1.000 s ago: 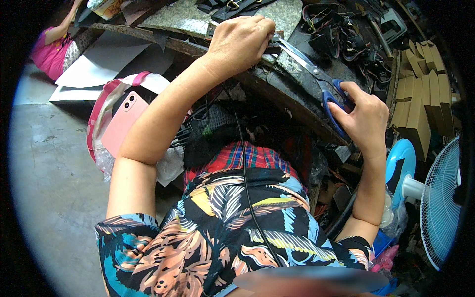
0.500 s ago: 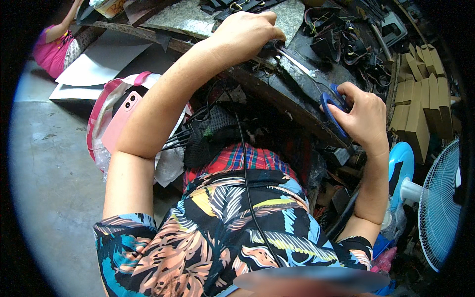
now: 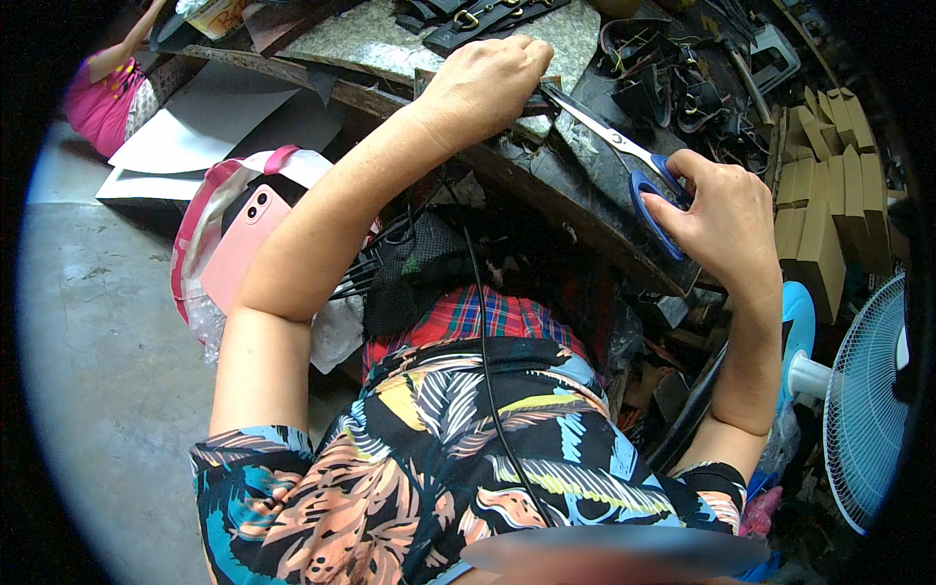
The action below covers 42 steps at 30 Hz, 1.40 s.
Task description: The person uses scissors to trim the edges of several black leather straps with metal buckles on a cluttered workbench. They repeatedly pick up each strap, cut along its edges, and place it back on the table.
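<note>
My right hand point(image 3: 717, 210) is closed around the blue handles of a pair of scissors point(image 3: 600, 127), with the thumb and fingers in the loops. The metal blades point up and left, their tips close to the fingers of my left hand point(image 3: 492, 86). That left hand is closed, its knuckles turned up, over the edge of the dark workbench point(image 3: 561, 205). A bit of dark material shows by its fingertips, but the fingers hide most of what they hold.
Black straps with metal buckles point(image 3: 478, 19) lie on a stone slab point(image 3: 361, 44). More dark straps point(image 3: 682, 93) are heaped at the right. Cardboard boxes point(image 3: 819, 214) and a blue fan point(image 3: 868, 400) stand beyond my right arm. A pink phone point(image 3: 244, 239) rests left. Another person point(image 3: 102, 97) is at far left.
My left hand has come down slightly toward me. The right hand and scissors have shifted a little, and the blades now show more broadly.
</note>
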Each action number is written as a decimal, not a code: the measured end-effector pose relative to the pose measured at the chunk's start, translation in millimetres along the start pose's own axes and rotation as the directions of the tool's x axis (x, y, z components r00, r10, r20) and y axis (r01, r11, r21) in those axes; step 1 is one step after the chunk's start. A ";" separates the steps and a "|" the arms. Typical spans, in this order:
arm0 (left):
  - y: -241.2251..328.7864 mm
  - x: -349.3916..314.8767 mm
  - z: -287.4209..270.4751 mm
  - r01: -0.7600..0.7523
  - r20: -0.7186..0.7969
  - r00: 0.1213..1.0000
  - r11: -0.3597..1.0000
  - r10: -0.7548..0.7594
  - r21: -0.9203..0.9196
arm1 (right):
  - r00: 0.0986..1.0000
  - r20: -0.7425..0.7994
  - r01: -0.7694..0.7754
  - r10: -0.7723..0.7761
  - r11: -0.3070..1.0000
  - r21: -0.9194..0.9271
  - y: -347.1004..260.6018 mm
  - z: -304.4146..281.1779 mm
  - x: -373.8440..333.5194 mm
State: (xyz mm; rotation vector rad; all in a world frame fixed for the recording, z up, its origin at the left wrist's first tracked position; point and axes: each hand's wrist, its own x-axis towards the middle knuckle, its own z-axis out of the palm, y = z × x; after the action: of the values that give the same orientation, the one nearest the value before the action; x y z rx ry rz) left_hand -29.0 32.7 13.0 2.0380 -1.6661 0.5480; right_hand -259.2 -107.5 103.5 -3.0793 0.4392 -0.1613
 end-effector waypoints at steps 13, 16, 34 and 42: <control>-11.1 12.2 0.2 -0.097 0.108 0.989 0.992 0.105 -0.077 | 0.998 0.056 0.036 -0.034 0.999 -0.033 3.3 0.0 5.1; -8.8 8.8 2.8 -0.071 0.133 0.988 0.997 0.073 -0.023 | 0.997 0.033 0.076 -0.074 0.995 -0.061 2.4 0.2 6.6; 6.4 -26.1 -41.2 -0.080 0.165 0.983 0.997 0.079 0.001 | 0.976 0.060 -0.186 0.211 0.652 0.735 61.1 74.8 4.8; -35.9 13.3 -34.1 0.225 -0.037 0.973 0.973 -0.227 -0.055 | 0.946 -0.186 0.075 0.265 0.379 0.922 62.6 108.0 -12.9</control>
State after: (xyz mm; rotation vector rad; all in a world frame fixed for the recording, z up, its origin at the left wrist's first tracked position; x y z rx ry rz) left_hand 8.0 47.7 45.2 2.1265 -1.3849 0.4631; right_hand -277.4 -162.6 -7.8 -1.8619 0.3470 -0.6448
